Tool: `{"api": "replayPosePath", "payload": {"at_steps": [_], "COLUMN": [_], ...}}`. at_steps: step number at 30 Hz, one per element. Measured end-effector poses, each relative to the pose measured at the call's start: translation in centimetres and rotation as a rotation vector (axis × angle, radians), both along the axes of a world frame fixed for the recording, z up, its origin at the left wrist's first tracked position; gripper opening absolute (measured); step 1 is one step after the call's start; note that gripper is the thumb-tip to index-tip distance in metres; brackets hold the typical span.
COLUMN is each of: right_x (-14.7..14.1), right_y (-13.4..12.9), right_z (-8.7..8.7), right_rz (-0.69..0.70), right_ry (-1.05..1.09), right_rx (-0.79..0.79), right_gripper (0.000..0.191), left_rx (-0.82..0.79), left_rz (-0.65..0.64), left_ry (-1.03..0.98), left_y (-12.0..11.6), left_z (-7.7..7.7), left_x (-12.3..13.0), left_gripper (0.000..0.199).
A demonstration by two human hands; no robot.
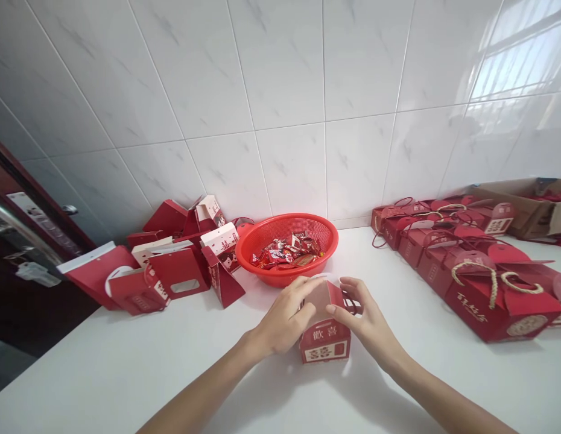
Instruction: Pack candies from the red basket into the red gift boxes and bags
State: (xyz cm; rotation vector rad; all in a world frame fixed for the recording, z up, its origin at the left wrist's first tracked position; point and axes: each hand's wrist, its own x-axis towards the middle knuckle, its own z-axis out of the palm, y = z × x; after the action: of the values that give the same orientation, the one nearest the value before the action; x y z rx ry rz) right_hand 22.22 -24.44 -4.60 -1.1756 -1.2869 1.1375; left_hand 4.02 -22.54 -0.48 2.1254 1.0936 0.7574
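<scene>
A small red gift box [326, 348] with pale characters on its front stands upright on the white table, its top panels raised. My left hand [286, 318] holds the box's left top panel, fingers reaching over its upper edge. On the other side, my right hand [365, 313] grips the right panel, thumb in front and fingers behind. A dark cord handle [351, 303] shows beside the right fingers. The inside of the box is hidden from me. Just behind it sits a red plastic basket [287, 277] holding wrapped candies [285, 252].
Unfilled-looking, partly folded red boxes [178, 271] crowd the left side. Rows of closed red boxes [479, 313] with cord handles line the right. A cardboard carton [529, 205] stands at the far right, against the tiled wall [289, 72] behind the table [172, 374].
</scene>
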Motion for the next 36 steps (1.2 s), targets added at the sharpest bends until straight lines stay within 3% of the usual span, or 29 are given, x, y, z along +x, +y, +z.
{"api": "replayPosePath", "payload": {"at_steps": [12, 17, 21, 24, 26, 30, 34, 36], "right_x": [0.5, 0.2, 0.3, 0.8, 1.0, 1.1, 1.0, 1.1], "right_y": [0.3, 0.4, 0.7, 1.1, 1.3, 1.4, 1.3, 1.4], "right_z": [-0.1, -0.9, -1.4, -1.6, -1.9, -2.7, -3.2, -3.2], "right_rz": [0.020, 0.056, 0.006, -0.020, -0.041, -0.083, -0.078, -0.072], "right_ry": [0.141, 0.122, 0.030, -0.023, -0.077, -0.224, -0.293, -0.304], "right_rx": [-0.031, -0.001, 0.021, 0.016, 0.022, 0.061, 0.091, 0.109], "right_gripper": [0.037, 0.038, 0.050, 0.055, 0.057, 0.058, 0.056, 0.054], "left_rx": [-0.224, -0.164, -0.072, 0.010, -0.021, -0.200, -0.208, -0.153], "left_rz": [-0.044, -0.090, 0.011, 0.132, 0.184, 0.125, 0.135, 0.148], "left_ry": [0.008, -0.023, -0.045, 0.140, 0.362, 0.758, 0.894, 0.898], "left_y": [2.1, 3.0, 6.8, 11.5, 14.6, 18.8, 20.4, 20.6], "left_z": [0.8, 2.3, 4.3, 4.8, 4.4, 2.5, 0.7, 0.1], "left_x": [-3.5, -4.4, -5.7, -6.8, -7.3, -7.2, -6.5, -6.4], "left_gripper": [0.061, 0.038, 0.036, 0.040, 0.040, 0.042, 0.065, 0.067]}}
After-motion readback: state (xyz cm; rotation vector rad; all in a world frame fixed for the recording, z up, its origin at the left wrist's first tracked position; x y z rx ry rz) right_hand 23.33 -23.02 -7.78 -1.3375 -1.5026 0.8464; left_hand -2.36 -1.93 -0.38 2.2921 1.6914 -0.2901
